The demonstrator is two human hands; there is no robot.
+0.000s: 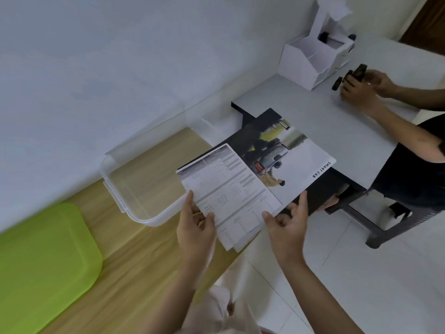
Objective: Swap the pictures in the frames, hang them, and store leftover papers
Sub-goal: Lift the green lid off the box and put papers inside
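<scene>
I hold a stack of leftover papers in the air in front of me. On top is a sheet of printed tables; beneath it shows a car brochure page lettered SMART CAB. My left hand grips the stack's near left edge, thumb on top. My right hand pinches its near right edge, fingers spread. A clear plastic storage box stands open on the wooden table, just left of the papers. No picture frames are in sight.
The box's green lid lies on the wooden table at the left. A white desk holds a white organiser. Another person's hands handle a dark object there. A dark stool stands on the white floor.
</scene>
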